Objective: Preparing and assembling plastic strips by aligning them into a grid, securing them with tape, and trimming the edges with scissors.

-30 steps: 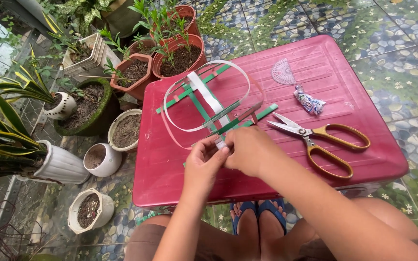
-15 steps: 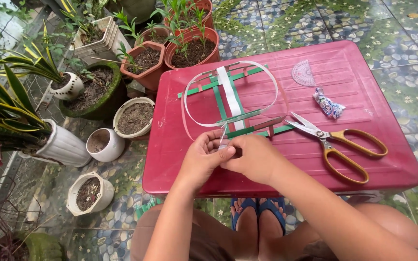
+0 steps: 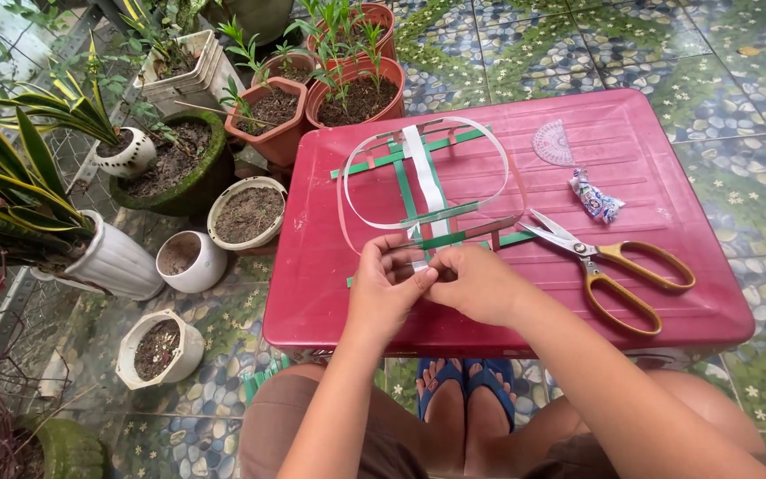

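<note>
Strips (image 3: 427, 191) now nearer, green-and-white lattice, both hands' fingers (image 3: 418, 277) pinched on its end.

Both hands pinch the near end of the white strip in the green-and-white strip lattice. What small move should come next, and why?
Probably tuck the white strip's end under the nearest green crossing strip. The left hand and right hand both pinch that loose end at the lattice's near edge.

left hand (image 3: 389, 282), right hand (image 3: 480, 282) pinch strip weave (image 3: 425, 191); scissors (image 3: 613, 262) beside.
</note>
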